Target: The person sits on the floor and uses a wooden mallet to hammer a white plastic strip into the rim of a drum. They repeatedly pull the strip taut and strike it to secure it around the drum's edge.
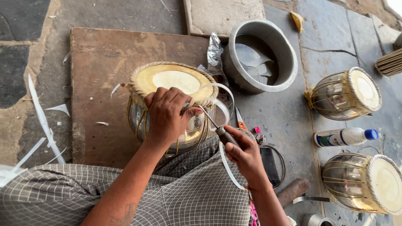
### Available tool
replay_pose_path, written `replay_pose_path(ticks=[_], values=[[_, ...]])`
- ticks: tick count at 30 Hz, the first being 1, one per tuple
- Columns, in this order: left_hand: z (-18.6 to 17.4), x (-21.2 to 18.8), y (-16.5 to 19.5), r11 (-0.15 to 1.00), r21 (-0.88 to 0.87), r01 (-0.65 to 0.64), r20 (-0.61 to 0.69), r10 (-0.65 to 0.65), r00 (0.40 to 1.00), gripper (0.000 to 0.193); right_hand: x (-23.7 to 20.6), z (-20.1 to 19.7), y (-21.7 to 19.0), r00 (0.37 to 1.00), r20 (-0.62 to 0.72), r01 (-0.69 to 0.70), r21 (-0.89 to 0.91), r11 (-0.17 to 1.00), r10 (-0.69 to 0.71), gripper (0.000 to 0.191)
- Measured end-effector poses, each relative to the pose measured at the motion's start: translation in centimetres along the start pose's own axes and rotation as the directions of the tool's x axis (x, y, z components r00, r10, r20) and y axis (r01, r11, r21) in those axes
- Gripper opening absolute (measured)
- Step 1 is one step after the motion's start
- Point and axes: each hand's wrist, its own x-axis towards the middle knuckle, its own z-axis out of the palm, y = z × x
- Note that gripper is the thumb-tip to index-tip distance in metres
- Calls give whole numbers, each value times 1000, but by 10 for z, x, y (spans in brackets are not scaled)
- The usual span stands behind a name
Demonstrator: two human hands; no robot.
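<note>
A shiny metal drum (144,119) with a pale skin head (173,79) and braided rim stands on a brown board (100,58) in front of my knees. My left hand (166,115) grips its near rim and side lacing. My right hand (245,152) holds a dark-handled metal awl (217,127) whose thin tip points at the rim beside my left thumb. A white strap (226,163) loops from the rim past my right hand.
A grey metal basin (289,62) stands behind the drum, crumpled foil beside it. Two more metal drums (345,94) (362,182) lie at right with a blue-capped white bottle (345,137) between them. White strap offcuts (42,121) litter the stone floor at left.
</note>
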Motion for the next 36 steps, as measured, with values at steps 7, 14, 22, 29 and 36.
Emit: replay_pose_path(ticks=[7,14,22,29,36], values=[[1,3,-2,999,33,-5,12,5,1000,43,0,28,15,980,-79,151,-314,937,-185,62],[-1,0,3,998,39,-51,48,49,998,41,-10,57,-5,923,383,-221,468,856,29,68],[-6,-23,19,992,41,-118,74,115,991,32,-38,75,22,989,41,143,-493,858,-141,68],[-27,-71,27,993,115,10,76,-19,997,20,-91,67,-27,849,150,452,-703,549,-506,58],[-35,-84,29,1000,22,-8,35,7,999,17,-69,61,-47,639,65,510,-782,359,-766,44]])
